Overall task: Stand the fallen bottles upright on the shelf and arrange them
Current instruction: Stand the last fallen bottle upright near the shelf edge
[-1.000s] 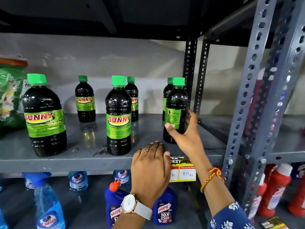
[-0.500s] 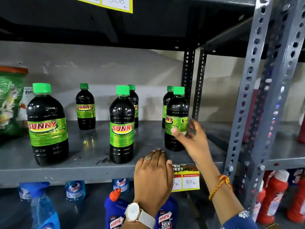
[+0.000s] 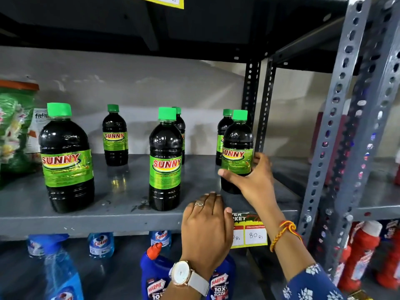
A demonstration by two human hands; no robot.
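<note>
Six dark bottles with green caps and green labels stand upright on a grey metal shelf (image 3: 129, 221): three in front (image 3: 66, 158) (image 3: 165, 161) (image 3: 237, 151), three smaller-looking behind (image 3: 115, 136) (image 3: 180, 128) (image 3: 224, 131).

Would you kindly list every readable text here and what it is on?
"SUNNY": bottle labels; smaller print blurred.
"80 Rs": price tag on shelf edge.
"HARPIC 10X": blue bottles below.
"Colin": spray bottles below.
"fitfit": packet, cut off.
Top tag: unreadable.
</note>
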